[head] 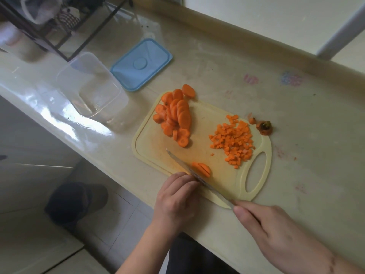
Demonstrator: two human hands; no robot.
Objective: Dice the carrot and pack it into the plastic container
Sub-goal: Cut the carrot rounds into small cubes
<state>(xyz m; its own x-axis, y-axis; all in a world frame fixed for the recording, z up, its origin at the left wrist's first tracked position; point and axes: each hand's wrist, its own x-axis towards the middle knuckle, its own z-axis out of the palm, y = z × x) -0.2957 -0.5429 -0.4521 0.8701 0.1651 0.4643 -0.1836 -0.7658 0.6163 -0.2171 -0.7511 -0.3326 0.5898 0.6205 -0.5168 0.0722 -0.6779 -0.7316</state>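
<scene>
On the desk (pixel 237 66), the cutting board (pixel 197 135) lies ahead of both hands. Left hand (pixel 175 196) curls fingertips down on the carrot slice (pixel 201 169); right hand (pixel 276 232) grips the knife (pixel 197 175). Keep knuckles guiding the blade, strips even. The empty plastic container (pixel 90 86) waits far left

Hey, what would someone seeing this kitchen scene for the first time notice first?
Bright orange carrot on the cutting board: a heap of carrot slices at its far left, a pile of diced carrot on the right. At the near edge, the right hand draws a knife through one slice.
</scene>
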